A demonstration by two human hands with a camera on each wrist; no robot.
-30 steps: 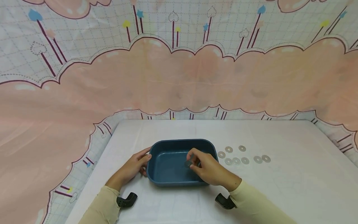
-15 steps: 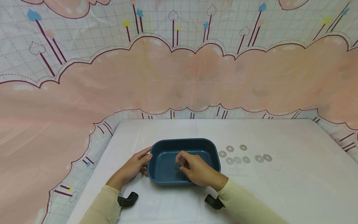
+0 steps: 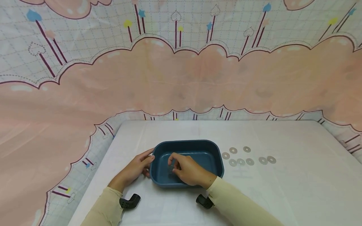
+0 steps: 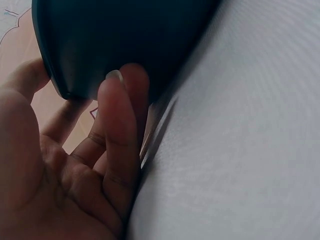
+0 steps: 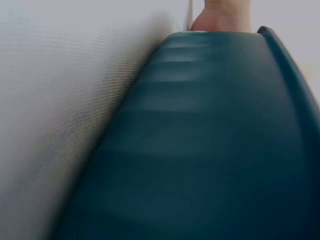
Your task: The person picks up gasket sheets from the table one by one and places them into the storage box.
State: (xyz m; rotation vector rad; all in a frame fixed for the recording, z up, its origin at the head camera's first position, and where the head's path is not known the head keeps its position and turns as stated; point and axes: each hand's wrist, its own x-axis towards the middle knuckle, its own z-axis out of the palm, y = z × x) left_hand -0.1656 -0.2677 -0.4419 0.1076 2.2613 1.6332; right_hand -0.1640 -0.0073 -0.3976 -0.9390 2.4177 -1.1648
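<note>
A dark blue tray (image 3: pixel 186 185) sits on the white table. My left hand (image 3: pixel 137 164) holds its left end, with the thumb at the rim and the other fingers against the outer wall, as the left wrist view of the tray (image 4: pixel 110 45) also shows. Over the tray's left half is my right hand (image 3: pixel 188 169), its fingers curled and pinching a thin round washer (image 3: pixel 171 169) that is faint against the blue. The right wrist view is filled mostly by the tray's outer side (image 5: pixel 200 125), and my right hand's fingers are hidden there.
Several flat grey washers (image 3: pixel 240 162) lie loose on the white table (image 3: pixel 305 188), right of the tray. Black wrist cameras (image 3: pixel 130 201) are on both wrists. A patterned peach-and-white cloth (image 3: pixel 181 81) hangs behind the table.
My right hand has moved left over the tray, from its right half to its left half, carrying the washer. My left hand has stayed at the tray's left end.
</note>
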